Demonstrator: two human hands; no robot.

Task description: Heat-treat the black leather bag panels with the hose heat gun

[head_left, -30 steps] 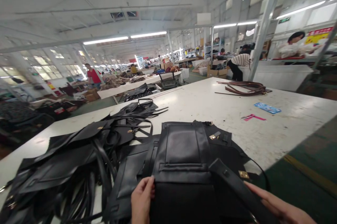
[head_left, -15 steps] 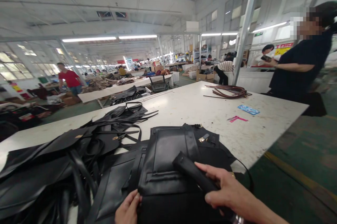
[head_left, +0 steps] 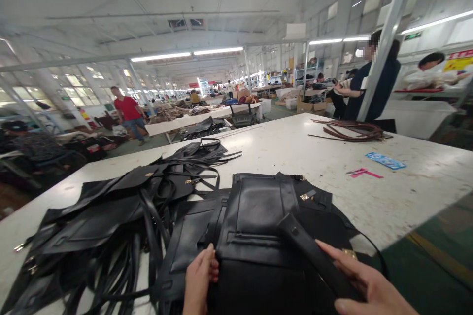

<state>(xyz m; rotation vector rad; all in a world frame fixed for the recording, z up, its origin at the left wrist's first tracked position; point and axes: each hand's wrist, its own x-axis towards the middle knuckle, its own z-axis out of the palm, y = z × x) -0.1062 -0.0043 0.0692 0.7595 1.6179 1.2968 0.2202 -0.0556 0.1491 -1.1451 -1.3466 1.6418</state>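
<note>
A black leather bag panel (head_left: pixel 254 201), with a stitched pocket and belt-like bands, lies in front of me on top of other black pieces. My left hand (head_left: pixel 201 275) is closed at its left edge, thumb on top and fingers curled at the border. My right hand (head_left: pixel 369 283) grips a thick black leather handle (head_left: pixel 314 251) from the right, fingers over it and thumb beneath. The handle slants across the panel's right part, its flat tip pointing up and left. Gold-coloured hardware (head_left: pixel 306 196) shows on the black piece behind.
To the left, a heap of black leather bag parts and straps (head_left: pixel 111 216) spreads over the white table (head_left: pixel 273 142). Brown straps (head_left: pixel 351 130), pink-handled snips (head_left: pixel 364 173) and a blue-white card (head_left: pixel 385 160) lie at the right. A metal post (head_left: pixel 384 44) rises beyond the table; people stand farther off.
The view has swung left, so things appear farther right. My left hand has shifted slightly up along the panel's edge. My right hand keeps its grip on the handle.
</note>
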